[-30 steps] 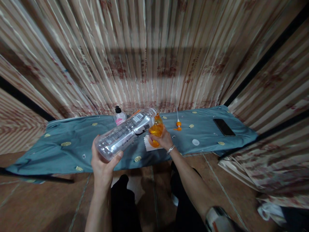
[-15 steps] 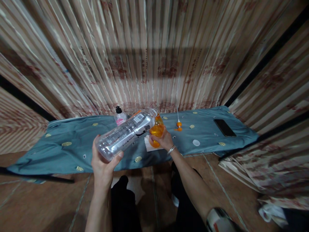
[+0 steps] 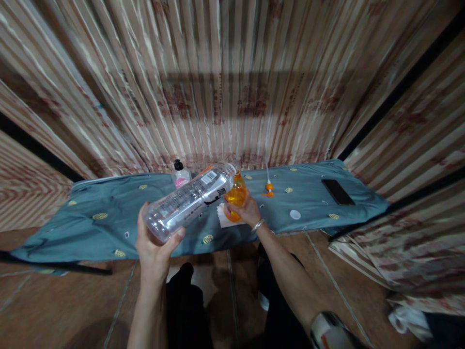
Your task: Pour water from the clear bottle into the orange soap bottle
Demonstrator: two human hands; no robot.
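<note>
My left hand is closed around the base of a large clear plastic bottle, which tilts with its mouth down to the right. That mouth meets the top of an orange see-through bottle; whether the two touch I cannot tell. Fingers of my right hand wrap round the orange bottle and keep it upright over a white paper napkin. To the right lies an orange pump head with a thin pale tube pointing to the back.
A small clear bottle with a black cap and pink label stands behind the large one. On the blue-green cloth lie a white round cap and a black phone. Striped curtains and dark poles enclose the table.
Hardly anything differs. My left hand has shifted very slightly to the left; both bottles keep nearly the same tilt and place.
</note>
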